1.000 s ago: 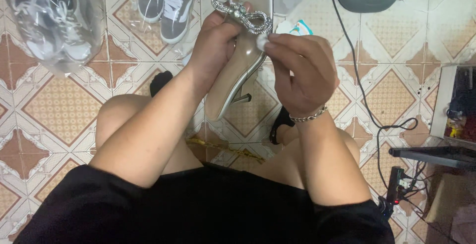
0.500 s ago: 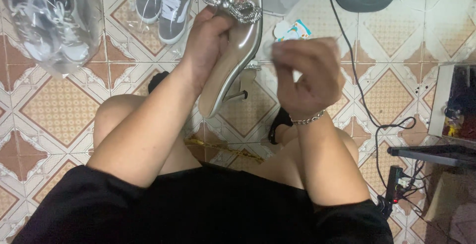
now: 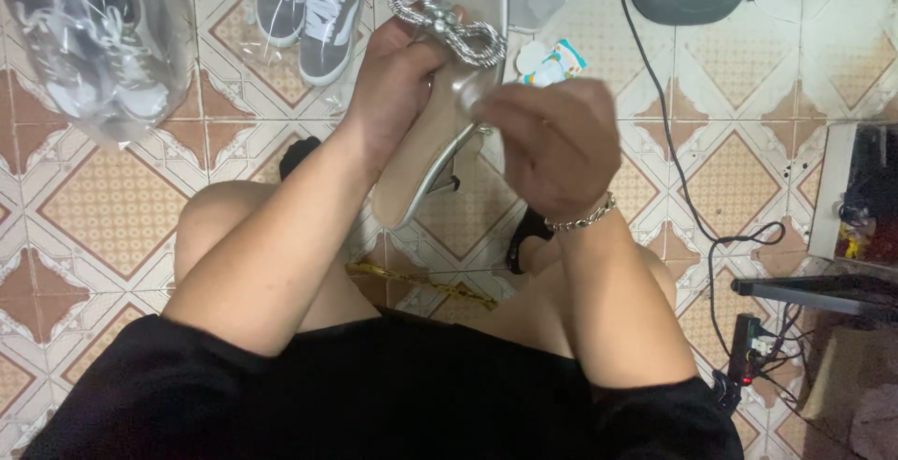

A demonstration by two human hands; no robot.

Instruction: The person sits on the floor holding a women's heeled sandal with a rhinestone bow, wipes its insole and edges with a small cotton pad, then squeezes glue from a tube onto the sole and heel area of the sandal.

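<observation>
Silver and rhinestone-trimmed, the heeled sandal [image 3: 440,133] is raised over the tiled floor [image 3: 103,217] — left hand [image 3: 398,86] clamped on its toe strap to steady it, right hand [image 3: 552,147] pinched closed beside the sole, its grip blurred. Grey sneakers [image 3: 313,11] lie beyond.

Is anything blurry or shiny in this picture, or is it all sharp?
Head view: the right hand is smeared by motion blur, while the left hand and the silver heeled sandal look sharper; glare streaks the plastic bag of shoes; the right edge is dim.
</observation>
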